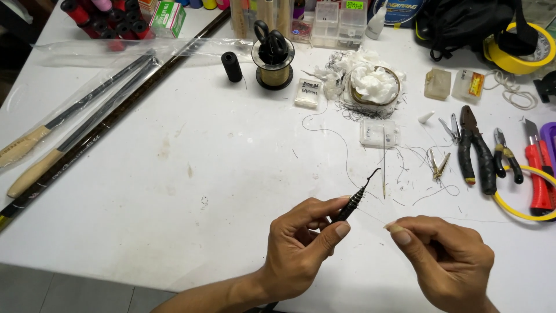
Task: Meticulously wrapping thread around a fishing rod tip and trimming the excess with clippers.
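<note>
item: your left hand (301, 246), closed in a pinch of thumb and fingers on a small black ribbed tip piece with a thin curved black end (354, 202); it is held low over the white work surface (174, 174), pointing up and away from you, probably so the tip stays clear to work on.

item: your right hand (443, 246), thumb and forefinger pressed together on a fine pale thread (375, 217) that runs across to the black piece; the line looks taut between the two hands, likely kept so for control. whether it is tied on cannot be told.

item: thin metal needle (383, 168), lying just beyond the tip piece, near at hand.

item: black-handled pliers (475, 150), smaller cutters (507, 156) and a red-handled knife (537, 174), laid side by side at your right.

item: spool of gold thread with black scissors resting on it (273, 58), far centre, beside a small black thread spool (231, 66).

item: wad of white tissue in a ring (370, 81), with thread clippings scattered around.

item: long dark rods with cork grips, partly in a clear plastic sleeve (87, 116), set well apart at your left, out of the working area.
</note>
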